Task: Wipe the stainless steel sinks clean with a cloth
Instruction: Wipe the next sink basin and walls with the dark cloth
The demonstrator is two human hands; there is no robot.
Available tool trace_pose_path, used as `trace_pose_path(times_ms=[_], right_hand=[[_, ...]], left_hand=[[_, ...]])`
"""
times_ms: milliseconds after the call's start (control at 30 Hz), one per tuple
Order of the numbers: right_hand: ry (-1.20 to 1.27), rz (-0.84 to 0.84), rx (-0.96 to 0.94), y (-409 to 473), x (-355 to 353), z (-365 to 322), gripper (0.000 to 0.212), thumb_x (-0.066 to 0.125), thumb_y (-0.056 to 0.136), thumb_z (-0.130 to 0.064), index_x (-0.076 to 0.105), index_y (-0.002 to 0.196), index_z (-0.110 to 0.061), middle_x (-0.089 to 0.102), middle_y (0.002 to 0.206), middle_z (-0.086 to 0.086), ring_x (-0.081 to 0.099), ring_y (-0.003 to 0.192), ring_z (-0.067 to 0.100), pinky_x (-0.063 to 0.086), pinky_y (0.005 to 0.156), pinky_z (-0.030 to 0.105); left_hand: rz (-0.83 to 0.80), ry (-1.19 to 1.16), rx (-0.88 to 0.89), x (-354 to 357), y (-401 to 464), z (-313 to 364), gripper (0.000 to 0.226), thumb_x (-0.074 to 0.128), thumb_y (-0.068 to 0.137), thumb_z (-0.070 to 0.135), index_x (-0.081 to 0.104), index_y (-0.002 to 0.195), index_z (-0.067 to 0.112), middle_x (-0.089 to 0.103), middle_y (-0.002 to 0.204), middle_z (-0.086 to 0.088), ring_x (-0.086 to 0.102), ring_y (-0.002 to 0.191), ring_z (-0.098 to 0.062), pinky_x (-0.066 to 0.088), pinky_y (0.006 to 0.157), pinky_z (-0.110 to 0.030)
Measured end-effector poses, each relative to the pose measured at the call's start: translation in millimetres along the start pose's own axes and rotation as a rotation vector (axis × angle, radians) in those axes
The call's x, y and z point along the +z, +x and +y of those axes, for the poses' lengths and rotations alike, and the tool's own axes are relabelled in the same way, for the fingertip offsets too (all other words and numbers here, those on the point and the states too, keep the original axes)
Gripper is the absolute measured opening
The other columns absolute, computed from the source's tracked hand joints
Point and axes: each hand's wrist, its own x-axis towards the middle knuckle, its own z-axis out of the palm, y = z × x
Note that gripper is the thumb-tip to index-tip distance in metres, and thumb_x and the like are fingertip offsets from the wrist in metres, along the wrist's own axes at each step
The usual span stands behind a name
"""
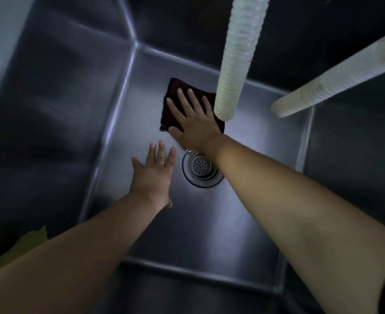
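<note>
**Flat palm on the cloth, deep in the sink**

My right hand (192, 120) is down on the floor of the stainless steel sink (110, 114), fingers straight and fanned a little apart, pressing flat onto the dark cloth (172, 105). I'm not gripping it, not pinching it; the palm and all the fingers lie on top, and the cloth spreads out under them toward the far left corner of the basin floor. My thumb reaches off the cloth's near edge.

My left hand (154, 173) is stretched out too, fingers straight and slightly spread, holding nothing. It sits over the bare steel just left of the round perforated drain strainer (201, 167); whether it touches the metal I can't tell.

My right forearm crosses over the strainer's right edge. Two pale ribbed hoses hang in from above: one (236, 57) drops just beside my right hand, its end over the cloth's right edge, the other (336, 78) slants in from the right.

No brand, label or writing is readable anywhere.
</note>
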Motion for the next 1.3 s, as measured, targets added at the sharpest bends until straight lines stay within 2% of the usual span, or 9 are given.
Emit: trace_pose_path(times_ms=[100, 233, 400, 600, 733, 867, 1000, 1100, 1300], right_hand=[[0.036, 0.023, -0.034, 3.1, -10.8, 28.1, 0.079, 0.032, 0.086, -0.065, 0.004, 0.152, -0.03, -0.005, 0.16, 0.0, -0.011, 0.145, 0.023, -0.011, 0.113, 0.043], [0.084, 0.146, 0.139, -13.5, -9.9, 76.9, 0.079, 0.035, 0.084, -0.068, 0.01, 0.15, -0.033, 0.005, 0.16, 0.001, -0.002, 0.146, 0.024, -0.005, 0.115, 0.045], [0.053, 0.149, 0.362, -55.9, 1.5, 127.9, 0.077, 0.028, 0.085, -0.069, 0.006, 0.15, -0.035, 0.004, 0.16, 0.001, -0.004, 0.146, 0.024, -0.002, 0.115, 0.047], [0.029, 0.111, 0.559, -115.8, 19.2, 116.6, 0.072, 0.028, 0.091, -0.061, 0.006, 0.151, -0.029, 0.005, 0.159, 0.009, -0.001, 0.145, 0.031, -0.001, 0.115, 0.05], [0.075, 0.105, 0.523, -162.6, 34.0, 66.7, 0.075, 0.026, 0.085, -0.062, 0.018, 0.15, -0.025, 0.014, 0.158, 0.014, 0.009, 0.144, 0.037, 0.004, 0.113, 0.054], [0.077, 0.084, 0.35, -211.2, 55.2, 7.1, 0.075, 0.038, 0.083, -0.061, 0.031, 0.147, -0.023, 0.023, 0.154, 0.017, 0.017, 0.142, 0.041, 0.009, 0.111, 0.058], [0.086, 0.031, 0.246, -247.1, 71.7, -32.2, 0.073, 0.033, 0.087, -0.063, 0.018, 0.149, -0.027, 0.013, 0.157, 0.01, 0.009, 0.144, 0.036, 0.006, 0.111, 0.056], [0.118, 0.003, 0.283, -242.6, 69.0, -17.1, 0.066, 0.027, 0.091, -0.059, 0.009, 0.148, -0.031, 0.002, 0.157, 0.003, 0.0, 0.144, 0.033, 0.0, 0.114, 0.053], [0.07, 0.02, 0.462, -178.3, 42.0, 52.7, 0.073, 0.021, 0.085, -0.062, 0.013, 0.15, -0.03, 0.008, 0.159, 0.008, 0.003, 0.145, 0.033, -0.003, 0.113, 0.051]], left_hand=[[0.007, 0.015, -0.008, 1.5, -0.3, 1.3, 0.134, 0.077, 0.066, 0.052, -0.025, 0.146, 0.017, -0.028, 0.154, -0.014, -0.018, 0.144, -0.032, 0.018, 0.113, -0.06], [0.013, 0.011, -0.014, 4.5, 0.7, 0.6, 0.135, 0.078, 0.064, 0.053, -0.024, 0.146, 0.018, -0.028, 0.154, -0.013, -0.017, 0.145, -0.03, 0.019, 0.113, -0.059], [0.03, -0.004, -0.009, 7.4, 1.5, 0.6, 0.136, 0.079, 0.062, 0.053, -0.024, 0.146, 0.019, -0.027, 0.155, -0.011, -0.017, 0.145, -0.029, 0.02, 0.113, -0.058], [0.039, -0.009, -0.011, 6.6, -1.3, -1.2, 0.135, 0.079, 0.063, 0.051, -0.022, 0.147, 0.02, -0.026, 0.155, -0.011, -0.016, 0.145, -0.029, 0.02, 0.113, -0.058], [0.028, 0.015, -0.001, 3.7, -3.3, -0.4, 0.135, 0.079, 0.064, 0.051, -0.022, 0.147, 0.018, -0.024, 0.155, -0.013, -0.015, 0.145, -0.032, 0.021, 0.111, -0.059], [0.018, 0.046, 0.009, 0.3, -5.3, 1.4, 0.133, 0.077, 0.066, 0.051, -0.023, 0.146, 0.015, -0.024, 0.155, -0.015, -0.014, 0.145, -0.034, 0.023, 0.111, -0.06], [0.029, 0.055, 0.016, -0.6, -6.4, 1.6, 0.133, 0.077, 0.066, 0.05, -0.021, 0.147, 0.014, -0.021, 0.155, -0.016, -0.013, 0.145, -0.036, 0.024, 0.11, -0.06], [0.012, 0.035, 0.019, -0.4, -5.6, 1.1, 0.133, 0.077, 0.066, 0.051, -0.023, 0.146, 0.014, -0.024, 0.155, -0.016, -0.014, 0.144, -0.036, 0.022, 0.11, -0.061], [-0.002, 0.029, 0.011, -0.8, -3.2, 1.0, 0.134, 0.078, 0.065, 0.052, -0.022, 0.147, 0.014, -0.024, 0.155, -0.016, -0.014, 0.145, -0.035, 0.022, 0.111, -0.061]])
